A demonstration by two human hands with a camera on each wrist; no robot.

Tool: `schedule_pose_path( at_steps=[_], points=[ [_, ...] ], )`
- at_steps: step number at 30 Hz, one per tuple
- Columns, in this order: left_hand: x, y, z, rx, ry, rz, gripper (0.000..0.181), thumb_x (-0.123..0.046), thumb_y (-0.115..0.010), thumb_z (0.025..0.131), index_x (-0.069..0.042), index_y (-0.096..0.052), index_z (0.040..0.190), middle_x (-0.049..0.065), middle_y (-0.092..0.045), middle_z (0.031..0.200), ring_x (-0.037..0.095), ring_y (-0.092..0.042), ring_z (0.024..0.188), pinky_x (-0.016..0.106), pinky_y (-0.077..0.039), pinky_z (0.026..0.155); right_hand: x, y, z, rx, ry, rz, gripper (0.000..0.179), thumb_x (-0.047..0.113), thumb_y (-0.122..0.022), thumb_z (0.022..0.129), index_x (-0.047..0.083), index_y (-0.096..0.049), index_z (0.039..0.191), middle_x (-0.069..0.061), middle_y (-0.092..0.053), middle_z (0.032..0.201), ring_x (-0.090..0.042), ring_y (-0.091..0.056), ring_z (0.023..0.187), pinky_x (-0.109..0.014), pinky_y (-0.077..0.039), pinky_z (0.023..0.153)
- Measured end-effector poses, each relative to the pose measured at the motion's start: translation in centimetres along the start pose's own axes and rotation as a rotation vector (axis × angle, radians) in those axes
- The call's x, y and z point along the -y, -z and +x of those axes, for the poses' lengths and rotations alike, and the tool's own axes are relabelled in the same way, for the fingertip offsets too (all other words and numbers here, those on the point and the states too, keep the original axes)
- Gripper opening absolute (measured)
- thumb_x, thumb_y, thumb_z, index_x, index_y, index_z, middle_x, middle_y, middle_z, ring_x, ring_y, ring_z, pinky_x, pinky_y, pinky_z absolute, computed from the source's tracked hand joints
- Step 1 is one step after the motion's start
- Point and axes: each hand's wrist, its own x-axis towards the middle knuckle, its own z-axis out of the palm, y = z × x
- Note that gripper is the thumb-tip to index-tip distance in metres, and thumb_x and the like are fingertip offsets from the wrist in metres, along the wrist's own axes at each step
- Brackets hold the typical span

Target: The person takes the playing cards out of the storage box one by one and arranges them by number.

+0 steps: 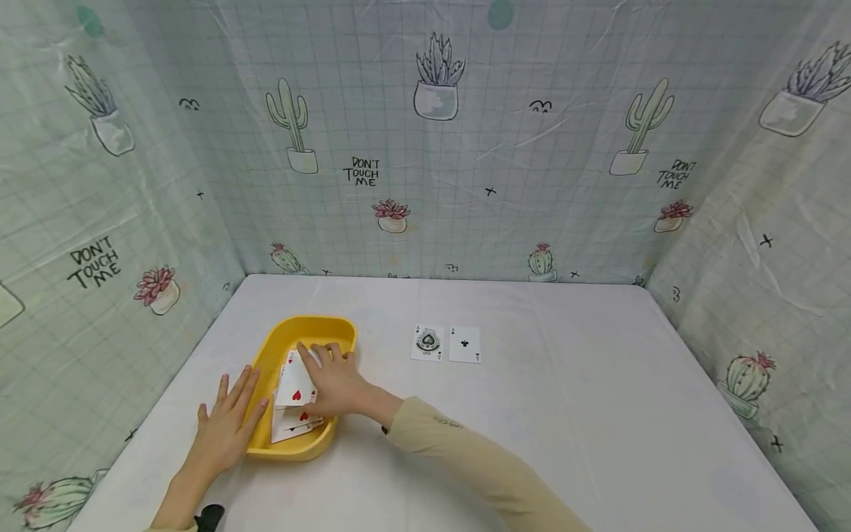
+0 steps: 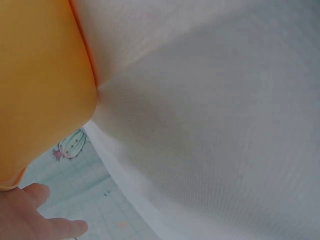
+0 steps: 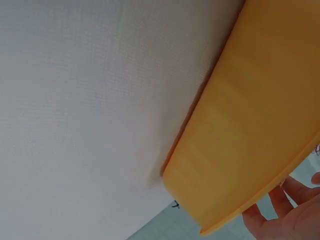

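Two aces [image 1: 465,345] lie beside one yellow tray [image 1: 292,454] holding at least three cards [image 1: 291,380]. The left hand [image 1: 222,425] spreads against its rim; the right hand [image 1: 340,386] covers cards, grip unclear.

Backdrop [image 1: 459,159] reads "DON'T TOUCH ME"; I see "A" on spade card [image 1: 428,343] and club card [image 1: 465,344], hearts on tray card [image 1: 295,383]!

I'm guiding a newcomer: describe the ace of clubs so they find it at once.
On the white table, look right of the yellow tray. The ace of clubs lies there face up, just right of the ace of spades. Its middle bears a small club, unlike its neighbour's large ornate spade.
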Motion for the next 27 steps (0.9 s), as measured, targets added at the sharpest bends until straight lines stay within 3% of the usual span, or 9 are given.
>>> schedule_pose_path(
  at_steps=[13, 27],
  points=[
    [-0.1, 0.0, -0.1, -0.008, 0.002, -0.013, 0.059, -0.04, -0.031, 0.095, -0.015, -0.011, 0.144, 0.016, -0.015, 0.149, 0.041, 0.005, 0.136, 0.078, -0.008, 0.089, -1.5, 0.6, -2.0, -0.024, 0.08, 0.046, 0.097, 0.052, -0.061, 0.075, 0.019, -0.002, 0.145, -0.003, -0.022, 0.147, -0.023, -0.022, 0.13, -0.041, -0.032, 0.099],
    [-0.2, -0.1, -0.1, -0.022, 0.0, -0.009, 0.058, -0.039, -0.03, 0.095, -0.015, -0.011, 0.144, 0.016, -0.016, 0.149, 0.04, 0.005, 0.137, 0.077, -0.008, 0.089, -3.1, 1.3, -4.4, -0.065, 0.065, 0.057, 0.097, 0.052, -0.061, 0.074, 0.017, -0.005, 0.145, -0.006, -0.025, 0.145, -0.024, -0.026, 0.127, -0.041, -0.035, 0.094]
  ],
)
